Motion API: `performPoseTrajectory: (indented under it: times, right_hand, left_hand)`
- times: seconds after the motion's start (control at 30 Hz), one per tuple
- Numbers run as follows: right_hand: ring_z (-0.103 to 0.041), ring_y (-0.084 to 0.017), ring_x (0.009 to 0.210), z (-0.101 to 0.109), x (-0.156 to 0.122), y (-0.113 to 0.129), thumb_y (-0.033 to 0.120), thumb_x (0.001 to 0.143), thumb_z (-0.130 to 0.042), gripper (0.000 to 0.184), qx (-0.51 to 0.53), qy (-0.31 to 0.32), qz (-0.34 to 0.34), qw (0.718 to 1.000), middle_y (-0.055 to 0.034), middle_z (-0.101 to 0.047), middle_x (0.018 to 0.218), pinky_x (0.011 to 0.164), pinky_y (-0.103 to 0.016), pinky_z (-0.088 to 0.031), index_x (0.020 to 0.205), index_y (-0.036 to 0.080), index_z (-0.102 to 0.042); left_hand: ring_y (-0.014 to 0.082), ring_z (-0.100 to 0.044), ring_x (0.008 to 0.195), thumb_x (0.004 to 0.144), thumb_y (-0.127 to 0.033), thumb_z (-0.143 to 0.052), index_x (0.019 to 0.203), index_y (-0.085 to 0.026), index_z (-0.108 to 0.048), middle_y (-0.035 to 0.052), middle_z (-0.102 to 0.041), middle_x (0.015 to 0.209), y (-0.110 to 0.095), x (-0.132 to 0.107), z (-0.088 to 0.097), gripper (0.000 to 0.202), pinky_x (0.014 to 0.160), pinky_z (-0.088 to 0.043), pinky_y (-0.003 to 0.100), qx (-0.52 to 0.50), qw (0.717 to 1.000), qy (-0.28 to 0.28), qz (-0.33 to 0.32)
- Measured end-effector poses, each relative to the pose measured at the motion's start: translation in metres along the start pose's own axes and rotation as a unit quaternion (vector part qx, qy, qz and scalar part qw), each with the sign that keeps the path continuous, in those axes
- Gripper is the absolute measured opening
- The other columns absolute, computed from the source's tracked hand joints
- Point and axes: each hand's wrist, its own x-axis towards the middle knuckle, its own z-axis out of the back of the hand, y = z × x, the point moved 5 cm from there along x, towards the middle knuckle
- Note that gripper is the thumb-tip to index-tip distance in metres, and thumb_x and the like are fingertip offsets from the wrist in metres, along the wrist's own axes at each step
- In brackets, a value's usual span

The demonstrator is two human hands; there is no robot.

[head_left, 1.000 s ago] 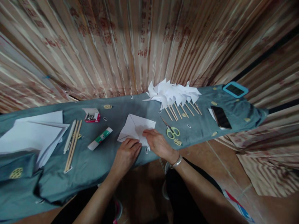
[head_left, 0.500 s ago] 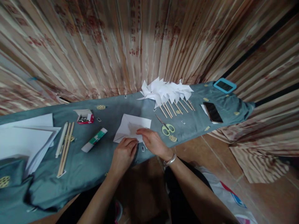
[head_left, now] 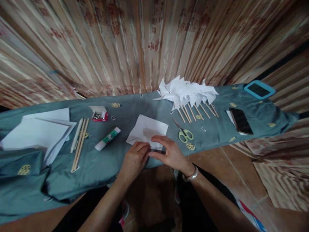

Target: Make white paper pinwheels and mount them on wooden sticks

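Note:
A creased white square of paper (head_left: 149, 125) lies before me on the cloth-covered table. At its near edge my left hand (head_left: 136, 158) has its fingers closed on the paper; the fingertips are partly hidden. My right hand (head_left: 170, 153), with a bracelet at the wrist, hovers over the near right part of the sheet, thumb and fingers apart. To the right of the paper lie scissors (head_left: 185, 133) with green handles. A green and white glue stick (head_left: 107, 138) rests to the left.
Several white paper pinwheels (head_left: 185, 91) on sticks lie overlapping at the back. On the left are a paper stack (head_left: 36, 132), a pen (head_left: 77, 135), wooden sticks (head_left: 80, 145) and an open red box (head_left: 99, 115) of small metal pieces. A phone (head_left: 241, 120) and blue-framed device (head_left: 259, 89) lie right.
My view has turned left, so the table's things appear farther right. My right hand's thumb and fingers have spread apart, while my left hand stays at the paper's near edge.

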Motion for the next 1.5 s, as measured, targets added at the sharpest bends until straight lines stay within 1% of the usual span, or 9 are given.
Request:
performPoseTrajectory:
  times: [0.13, 0.3, 0.4, 0.53, 0.73, 0.93, 1.1, 1.33, 1.5]
  right_hand:
    - [-0.061, -0.025, 0.118, 0.0, -0.008, -0.006, 0.033, 0.077, -0.079, 0.047, -0.02, 0.012, -0.002, 1.0, -0.0118, -0.067, 0.124, 0.104, -0.044, -0.048, 0.12, 0.02, -0.064]
    - [-0.06, -0.024, 0.119, -0.001, -0.011, -0.008, 0.023, 0.08, -0.075, 0.039, -0.036, 0.021, 0.0, 0.999, -0.0114, -0.067, 0.125, 0.106, -0.043, -0.047, 0.117, 0.02, -0.065]
    - [-0.06, -0.023, 0.12, -0.002, -0.011, -0.008, 0.02, 0.083, -0.072, 0.034, -0.044, 0.024, 0.003, 0.999, -0.0115, -0.066, 0.126, 0.107, -0.042, -0.046, 0.116, 0.019, -0.065]
    - [-0.06, -0.024, 0.12, -0.003, -0.01, -0.007, 0.019, 0.084, -0.07, 0.03, -0.053, 0.022, 0.011, 0.998, -0.0131, -0.067, 0.125, 0.107, -0.042, -0.046, 0.114, 0.017, -0.066]
    - [-0.061, -0.024, 0.118, -0.004, -0.01, -0.004, 0.019, 0.085, -0.068, 0.027, -0.052, 0.018, 0.017, 0.998, -0.012, -0.067, 0.125, 0.105, -0.043, -0.048, 0.111, 0.019, -0.067]
    - [-0.061, -0.024, 0.119, 0.001, -0.013, -0.003, 0.019, 0.085, -0.067, 0.026, -0.046, 0.007, 0.019, 0.999, -0.0112, -0.067, 0.124, 0.105, -0.045, -0.048, 0.111, 0.022, -0.068]
    - [-0.061, -0.025, 0.118, 0.001, -0.015, -0.004, 0.018, 0.084, -0.069, 0.027, -0.054, 0.009, 0.018, 0.998, -0.0115, -0.067, 0.124, 0.105, -0.045, -0.048, 0.111, 0.021, -0.067]
    - [-0.062, -0.025, 0.116, 0.0, -0.012, -0.003, 0.015, 0.086, -0.065, 0.023, -0.062, 0.022, 0.021, 0.998, -0.013, -0.067, 0.123, 0.104, -0.047, -0.048, 0.108, 0.018, -0.068]
    - [-0.062, -0.024, 0.117, 0.002, -0.013, -0.004, 0.015, 0.086, -0.065, 0.019, -0.037, 0.018, 0.003, 0.999, -0.0115, -0.068, 0.123, 0.103, -0.045, -0.048, 0.103, 0.021, -0.068]
  left_hand:
    - [0.0207, -0.064, 0.088, 0.091, -0.013, -0.056, 0.1, -0.011, -0.067, 0.0096, -0.072, 0.096, 0.001, -0.005, 0.001, 0.014, 0.077, -0.06, 0.034, -0.011, 1.0, -0.009, 0.01]
    - [0.0208, -0.065, 0.089, 0.092, -0.013, -0.055, 0.101, -0.012, -0.068, 0.0093, -0.072, 0.098, 0.001, -0.007, 0.002, 0.015, 0.078, -0.06, 0.035, -0.015, 1.0, 0.001, 0.024]
    - [0.0209, -0.065, 0.088, 0.092, -0.013, -0.054, 0.1, -0.013, -0.068, 0.0093, -0.073, 0.097, -0.001, -0.006, 0.003, 0.016, 0.077, -0.06, 0.035, -0.014, 1.0, 0.0, 0.021]
    - [0.0202, -0.065, 0.088, 0.093, -0.015, -0.053, 0.099, -0.013, -0.068, 0.0085, -0.073, 0.096, -0.002, -0.004, 0.003, 0.016, 0.078, -0.06, 0.035, -0.009, 1.0, 0.0, 0.02]
    - [0.0193, -0.066, 0.088, 0.095, -0.017, -0.052, 0.098, -0.015, -0.068, 0.0075, -0.073, 0.096, -0.006, -0.001, 0.004, 0.016, 0.078, -0.06, 0.034, -0.014, 1.0, 0.004, 0.022]
    - [0.0191, -0.066, 0.088, 0.095, -0.018, -0.051, 0.1, -0.016, -0.067, 0.0078, -0.073, 0.097, -0.011, -0.003, 0.001, 0.017, 0.078, -0.06, 0.034, -0.015, 1.0, 0.009, 0.017]
    - [0.0198, -0.066, 0.087, 0.095, -0.017, -0.052, 0.099, -0.014, -0.066, 0.008, -0.073, 0.096, -0.013, -0.003, 0.001, 0.015, 0.078, -0.06, 0.034, -0.013, 1.0, 0.014, 0.011]
    - [0.0195, -0.066, 0.087, 0.094, -0.018, -0.053, 0.098, -0.015, -0.067, 0.008, -0.073, 0.096, -0.01, -0.003, -0.002, 0.015, 0.078, -0.059, 0.034, -0.017, 1.0, 0.014, 0.013]
    - [0.0193, -0.066, 0.089, 0.095, -0.019, -0.051, 0.099, -0.016, -0.068, 0.008, -0.073, 0.097, -0.008, -0.004, -0.003, 0.017, 0.08, -0.059, 0.034, -0.026, 0.999, 0.02, 0.024]
